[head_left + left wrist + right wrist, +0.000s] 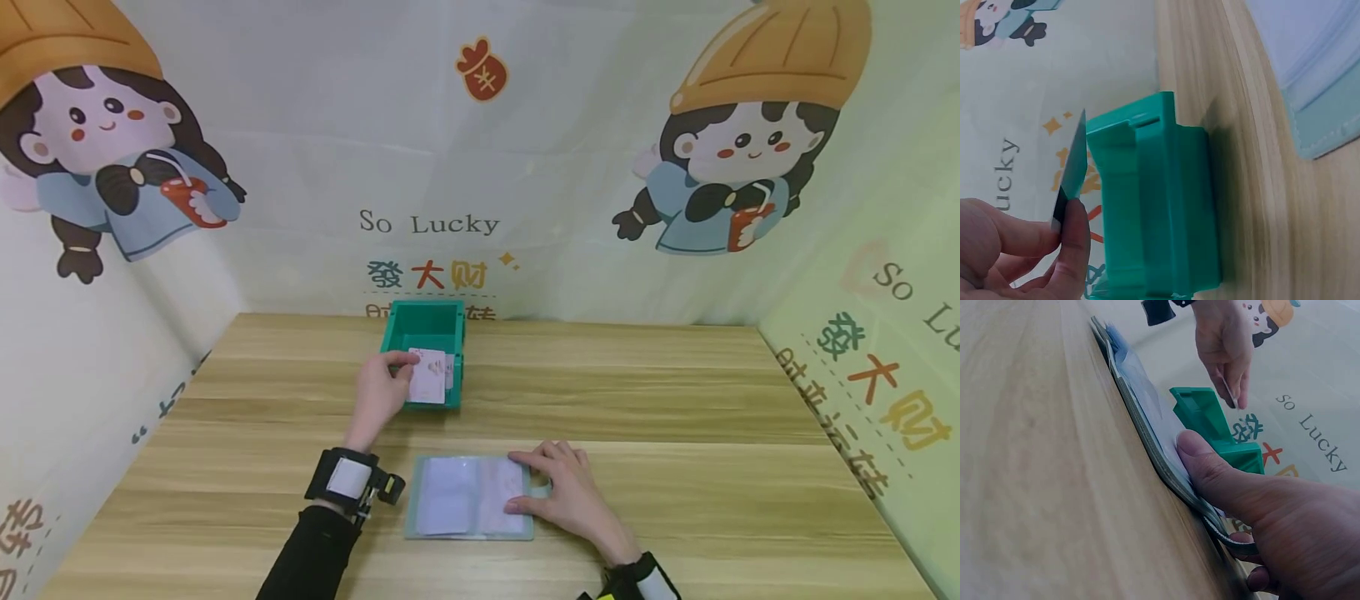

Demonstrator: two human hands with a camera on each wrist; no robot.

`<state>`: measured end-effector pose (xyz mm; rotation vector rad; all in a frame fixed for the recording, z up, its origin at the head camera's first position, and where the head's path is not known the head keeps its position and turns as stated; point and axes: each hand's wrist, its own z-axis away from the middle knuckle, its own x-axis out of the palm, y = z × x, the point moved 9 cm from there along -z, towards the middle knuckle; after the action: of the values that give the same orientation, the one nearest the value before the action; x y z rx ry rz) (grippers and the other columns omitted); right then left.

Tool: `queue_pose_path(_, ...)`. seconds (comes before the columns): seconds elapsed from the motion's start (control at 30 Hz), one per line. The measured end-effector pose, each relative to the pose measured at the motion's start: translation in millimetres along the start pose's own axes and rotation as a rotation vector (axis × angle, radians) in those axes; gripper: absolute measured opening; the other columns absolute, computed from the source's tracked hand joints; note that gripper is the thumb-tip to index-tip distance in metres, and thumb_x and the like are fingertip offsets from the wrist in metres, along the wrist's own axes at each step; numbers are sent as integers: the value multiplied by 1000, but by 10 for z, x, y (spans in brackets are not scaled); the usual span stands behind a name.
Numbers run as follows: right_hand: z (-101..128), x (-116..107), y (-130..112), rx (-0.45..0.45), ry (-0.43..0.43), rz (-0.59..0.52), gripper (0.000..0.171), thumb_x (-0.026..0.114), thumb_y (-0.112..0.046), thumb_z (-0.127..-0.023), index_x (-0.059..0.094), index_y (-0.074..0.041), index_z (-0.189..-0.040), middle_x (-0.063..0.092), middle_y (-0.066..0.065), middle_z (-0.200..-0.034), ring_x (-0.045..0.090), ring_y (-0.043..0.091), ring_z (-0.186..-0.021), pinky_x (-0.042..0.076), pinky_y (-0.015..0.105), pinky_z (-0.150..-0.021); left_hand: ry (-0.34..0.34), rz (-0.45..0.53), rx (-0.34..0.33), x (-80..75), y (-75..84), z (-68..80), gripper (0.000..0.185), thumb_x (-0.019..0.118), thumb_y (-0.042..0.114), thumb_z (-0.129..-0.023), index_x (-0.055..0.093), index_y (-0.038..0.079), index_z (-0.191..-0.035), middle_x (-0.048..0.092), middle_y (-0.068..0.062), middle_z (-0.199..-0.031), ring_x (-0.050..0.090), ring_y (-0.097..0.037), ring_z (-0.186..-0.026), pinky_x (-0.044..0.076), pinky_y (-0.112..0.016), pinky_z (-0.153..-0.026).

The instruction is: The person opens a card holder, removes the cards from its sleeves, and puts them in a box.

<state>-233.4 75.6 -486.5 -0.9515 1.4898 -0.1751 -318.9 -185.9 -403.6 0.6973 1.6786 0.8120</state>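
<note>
I have the left hand (381, 390) pinching a white card (428, 376) in a thumb-and-finger grip above the green box (423, 332), while the right hand (567, 492) presses flat on the open card album (457, 497) on the tabletop (675, 417). I judge the card mid-transfer; next it needs a sleeve.

Bare wooden table (675, 400) lies right of green box (431, 325) and card album (468, 497)
</note>
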Motion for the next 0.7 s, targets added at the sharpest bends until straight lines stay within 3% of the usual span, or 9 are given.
queue_pose_path(0.23,-4,19,12,-8,2,9,62,91,-44,-77,75,-16,-130,58,-11,-94,42,7,-89,27,35,-86,5,-13,-49,144,-35,-167,35,50,-12,-95,71,-11,-122,70,-30,-126,58,-32,-89,39,-27,-68)
queue_pose_path(0.5,6,-8,-7,-19,23,-1,59,92,-41,-78,75,-16,-129,56,-12,-92,41,6,-88,27,35,-86,23,-26,-51,294,-46,-221,42,45,-14,-91,71,-12,-123,71,-32,-122,48,-23,-70,32,-27,-60)
queue_pose_path(0.63,2,-1,0,-8,8,7,59,91,-43,-78,75,-16,-129,54,-13,-90,40,6,-88,27,35,-86,-11,-75,-50,400,-75,-202,41,44,-14,-93,70,-12,-125,69,-32,-128,57,-30,-83,34,-28,-61)
queue_pose_path(0.7,-1,-1,-3,-10,8,16,59,91,-44,-78,75,-16,-129,54,-13,-90,41,6,-88,28,35,-85,-24,-98,-45,437,-81,-191,40,46,-14,-93,69,-12,-126,67,-33,-131,63,-34,-95,44,-33,-66)
